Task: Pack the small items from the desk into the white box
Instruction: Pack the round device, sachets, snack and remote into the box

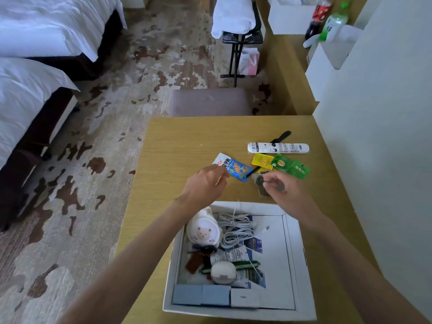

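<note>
The white box stands at the desk's near edge and holds a bear-print pouch, a coiled white cable, a white round case and other small things. My left hand pinches the near end of a blue snack packet just beyond the box. My right hand pinches a small dark packet above the desk. Farther back lie a white tube, a yellow sachet, two green sachets and a black strip.
The wooden desk meets a white wall on the right. A padded stool stands past its far edge. Two beds fill the left. Bottles and a white container stand on the far ledge.
</note>
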`<action>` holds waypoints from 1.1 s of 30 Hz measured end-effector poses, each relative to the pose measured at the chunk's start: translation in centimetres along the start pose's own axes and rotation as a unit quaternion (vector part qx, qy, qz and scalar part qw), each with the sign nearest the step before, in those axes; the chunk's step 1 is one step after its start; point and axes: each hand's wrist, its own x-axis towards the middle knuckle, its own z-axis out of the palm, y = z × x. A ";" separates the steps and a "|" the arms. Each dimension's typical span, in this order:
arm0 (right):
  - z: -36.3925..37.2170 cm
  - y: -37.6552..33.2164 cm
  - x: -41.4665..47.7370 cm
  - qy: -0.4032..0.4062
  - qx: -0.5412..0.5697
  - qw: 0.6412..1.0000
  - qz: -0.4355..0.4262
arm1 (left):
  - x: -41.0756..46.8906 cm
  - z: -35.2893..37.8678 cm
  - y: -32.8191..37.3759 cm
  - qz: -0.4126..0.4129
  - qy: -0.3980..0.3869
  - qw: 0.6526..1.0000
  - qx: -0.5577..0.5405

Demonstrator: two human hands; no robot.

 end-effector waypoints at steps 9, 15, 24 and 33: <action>0.8 5.4 6.1 -0.104 -0.132 0.982 0.090 | 9.0 6.2 -2.3 -0.018 -0.173 0.972 0.159; 1.9 9.4 8.3 -0.196 -0.301 0.931 0.058 | 12.6 9.9 -5.1 0.054 -0.261 0.911 0.316; 2.3 12.8 8.7 -0.233 -0.382 0.891 0.075 | 13.2 12.2 -6.1 0.100 -0.243 0.902 0.343; 2.5 12.6 7.6 -0.172 -0.405 0.896 0.053 | 12.2 11.1 -7.1 -0.079 -0.261 0.933 0.235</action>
